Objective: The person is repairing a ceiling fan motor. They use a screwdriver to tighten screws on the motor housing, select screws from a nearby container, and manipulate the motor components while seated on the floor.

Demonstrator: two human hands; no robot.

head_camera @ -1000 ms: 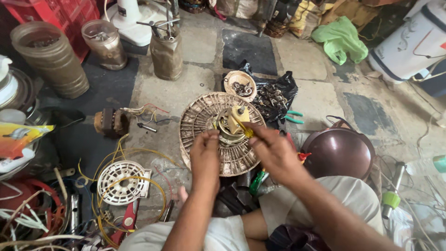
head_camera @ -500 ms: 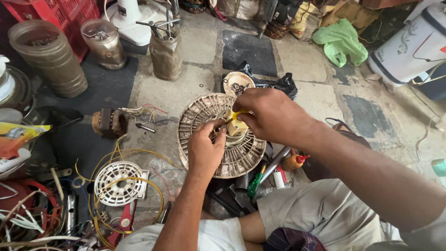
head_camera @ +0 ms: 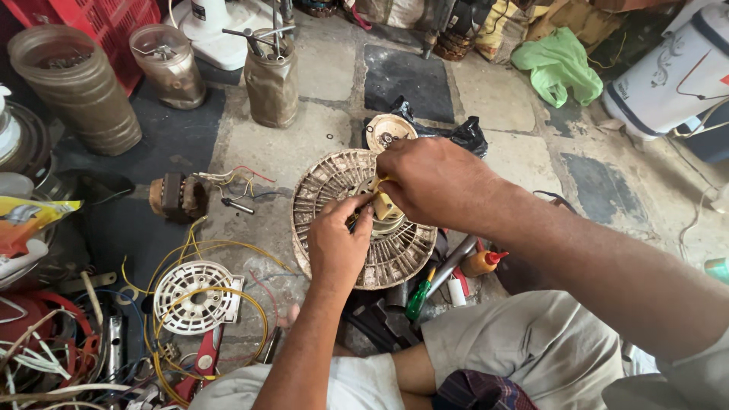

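A dirty, round, slatted fan grille (head_camera: 326,182) lies on the stone floor in front of my knees. At its hub sits a small yellowish part (head_camera: 384,205). My right hand (head_camera: 433,182) reaches over the hub from the right, fingers closed on that part. Coming up from below, my left hand (head_camera: 338,243) is curled and pinches the same part at its left side. The fingers hide what lies between them.
A small motor with loose wires (head_camera: 178,197) lies left of the grille. A white round plate (head_camera: 194,296) ringed with yellow wire sits nearer. A green-handled screwdriver (head_camera: 418,300) and an orange bottle (head_camera: 482,263) are by my knee. Brown jars (head_camera: 271,80) stand behind.
My right hand has moved from the grille's right edge up over the hub and closed on the yellowish part. My left hand slid from the slats to the hub.
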